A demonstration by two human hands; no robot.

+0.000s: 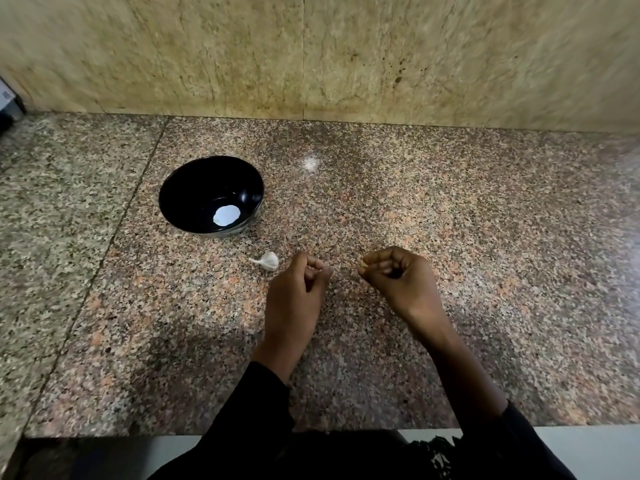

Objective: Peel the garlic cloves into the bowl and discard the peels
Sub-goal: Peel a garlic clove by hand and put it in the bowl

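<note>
This looks like a home kitchen. A speckled pink-and-grey granite counter runs up to a wall of beige stone slabs with a seam between them, the usual worktop and backsplash. On the counter stand a black bowl and a piece of garlic, ordinary cooking things. The counter's front edge shows at the bottom of the view.
</note>
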